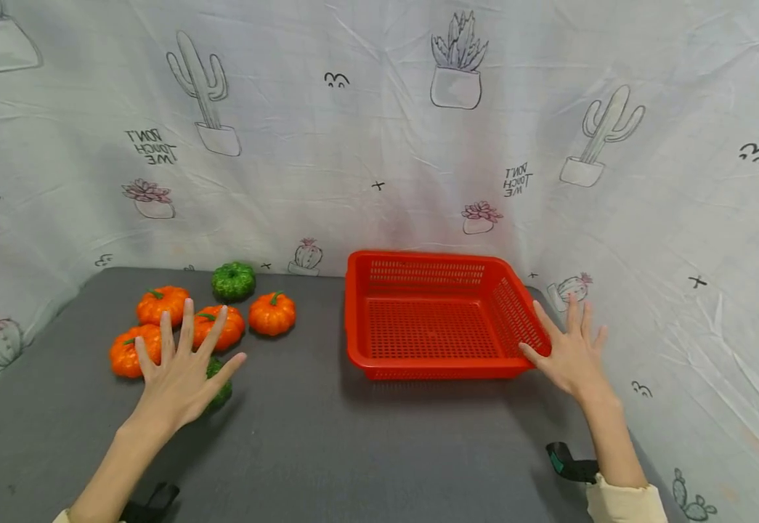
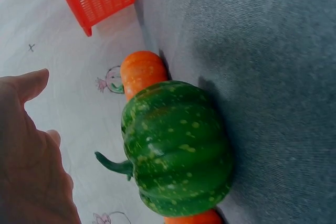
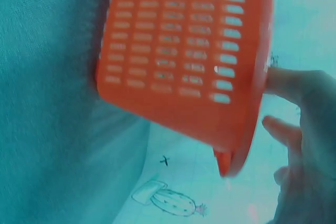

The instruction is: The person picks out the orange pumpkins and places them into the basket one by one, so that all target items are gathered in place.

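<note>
My left hand (image 1: 178, 376), fingers spread and straight, hovers over a group of small pumpkins on the left. Beneath it a green pumpkin (image 2: 178, 148) with pale flecks and a curved stem is partly hidden in the head view. Around the fingers lie several orange pumpkins, among them one at the right of the group (image 1: 272, 314). A second green pumpkin (image 1: 233, 282) sits at the back. On the right, my right hand (image 1: 571, 357) is spread beside the front right corner of a red plastic basket (image 1: 431, 369). Whether its thumb touches the rim I cannot tell.
A grey cloth-covered table (image 1: 353, 457) carries everything. Behind and to the right hangs a white sheet (image 1: 379, 138) printed with cactus drawings. Dark wrist-worn pieces, one under the right forearm (image 1: 571, 463), show below both arms.
</note>
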Motion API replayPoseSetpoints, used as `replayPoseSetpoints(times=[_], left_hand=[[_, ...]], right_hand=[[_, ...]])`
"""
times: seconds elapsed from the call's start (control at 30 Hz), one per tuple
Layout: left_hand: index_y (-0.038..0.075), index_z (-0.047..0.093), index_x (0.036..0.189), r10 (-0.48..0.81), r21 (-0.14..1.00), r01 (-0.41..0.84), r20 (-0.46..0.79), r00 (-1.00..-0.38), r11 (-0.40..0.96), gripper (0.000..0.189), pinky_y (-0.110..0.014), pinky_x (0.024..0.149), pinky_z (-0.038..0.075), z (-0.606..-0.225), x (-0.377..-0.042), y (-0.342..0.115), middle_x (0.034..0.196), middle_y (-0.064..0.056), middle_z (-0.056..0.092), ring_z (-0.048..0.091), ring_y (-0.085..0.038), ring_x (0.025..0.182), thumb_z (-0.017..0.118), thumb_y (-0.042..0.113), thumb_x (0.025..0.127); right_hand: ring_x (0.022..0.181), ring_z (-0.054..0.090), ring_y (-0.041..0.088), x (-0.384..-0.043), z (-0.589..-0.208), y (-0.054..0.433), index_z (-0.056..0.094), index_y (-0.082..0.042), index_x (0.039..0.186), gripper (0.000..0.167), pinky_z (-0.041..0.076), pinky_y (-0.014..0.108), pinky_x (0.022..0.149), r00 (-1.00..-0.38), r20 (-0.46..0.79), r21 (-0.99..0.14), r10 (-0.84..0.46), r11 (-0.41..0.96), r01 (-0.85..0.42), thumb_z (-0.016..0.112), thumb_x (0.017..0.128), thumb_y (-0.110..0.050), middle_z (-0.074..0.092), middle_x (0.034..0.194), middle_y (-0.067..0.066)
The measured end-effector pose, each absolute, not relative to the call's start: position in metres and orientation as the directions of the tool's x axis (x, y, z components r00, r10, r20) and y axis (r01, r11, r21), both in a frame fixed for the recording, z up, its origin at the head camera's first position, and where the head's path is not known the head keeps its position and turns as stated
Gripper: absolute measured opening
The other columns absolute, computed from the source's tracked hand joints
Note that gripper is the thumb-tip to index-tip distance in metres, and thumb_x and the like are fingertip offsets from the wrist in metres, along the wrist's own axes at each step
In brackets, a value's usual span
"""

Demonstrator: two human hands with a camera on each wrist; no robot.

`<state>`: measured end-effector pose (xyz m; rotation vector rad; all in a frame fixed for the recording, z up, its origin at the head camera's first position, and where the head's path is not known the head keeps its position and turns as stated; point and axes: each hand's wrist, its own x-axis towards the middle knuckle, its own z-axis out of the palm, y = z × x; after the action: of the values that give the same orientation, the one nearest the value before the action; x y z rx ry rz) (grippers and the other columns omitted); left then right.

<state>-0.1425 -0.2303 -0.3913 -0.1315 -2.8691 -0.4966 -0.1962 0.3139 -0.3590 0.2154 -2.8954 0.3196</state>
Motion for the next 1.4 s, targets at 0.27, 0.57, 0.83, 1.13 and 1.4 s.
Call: replayPoseSetpoints(times=[0.27,0.57,0.83,1.13,1.4], left_hand=[[0.025,-0.001,0.155,0.064,0.338,0.126,0.190,-0.980,0.933,0.080,-0.072,0.094,-0.022,-0.394,-0.136,-0.239,0.153,-0.007,-0.031,-0.035,-0.036,0.134,0.041,0.059,0.096],[0.028,-0.006,0.154,0.093,0.357,0.153,0.178,-0.980,0.921,0.079,-0.071,0.093,-0.024,-0.399,-0.133,-0.245,0.153,-0.007,-0.032,-0.035,-0.035,0.134,0.041,0.056,0.097],[0.027,-0.009,0.154,0.117,0.427,0.138,0.075,-0.990,0.894,0.083,-0.072,0.089,-0.027,-0.403,-0.127,-0.259,0.150,-0.004,-0.036,-0.039,-0.036,0.132,0.046,0.052,0.097],[0.027,-0.010,0.154,0.149,0.476,0.146,0.032,-0.988,0.867,0.089,-0.071,0.090,-0.027,-0.410,-0.117,-0.280,0.151,-0.015,-0.031,-0.035,-0.043,0.132,0.053,0.048,0.095],[0.023,0.006,0.156,0.191,0.514,0.186,0.044,-0.981,0.838,0.088,-0.079,0.093,-0.008,-0.419,-0.115,-0.281,0.156,-0.027,-0.002,-0.008,-0.056,0.136,0.062,0.043,0.091]], right_hand=[[0.137,-0.017,0.052,-0.205,-0.355,0.340,0.058,0.003,0.129,0.053,0.006,0.079,0.095,-0.954,0.139,-0.397,-0.268,0.867,-0.301,0.067,0.088,-0.030,-0.009,0.154,0.030],[0.142,0.011,0.044,-0.197,-0.366,0.360,0.044,-0.001,0.142,0.061,0.022,0.072,0.098,-0.935,0.102,-0.346,-0.341,0.869,-0.354,0.057,0.096,-0.037,0.021,0.155,0.021],[0.139,0.020,0.044,-0.196,-0.381,0.360,0.044,-0.009,0.144,0.056,0.022,0.068,0.100,-0.932,0.167,-0.248,-0.321,0.901,-0.355,0.051,0.098,-0.040,0.031,0.153,0.016],[0.132,0.031,0.048,-0.194,-0.395,0.354,0.041,-0.010,0.147,0.051,0.024,0.068,0.099,-0.920,0.263,-0.351,-0.291,0.859,-0.372,0.050,0.100,-0.030,0.029,0.153,0.017],[0.133,0.032,0.048,-0.190,-0.397,0.353,0.039,-0.009,0.147,0.051,0.021,0.066,0.104,-0.922,0.262,-0.339,-0.286,0.867,-0.365,0.049,0.101,-0.026,0.029,0.153,0.017]])
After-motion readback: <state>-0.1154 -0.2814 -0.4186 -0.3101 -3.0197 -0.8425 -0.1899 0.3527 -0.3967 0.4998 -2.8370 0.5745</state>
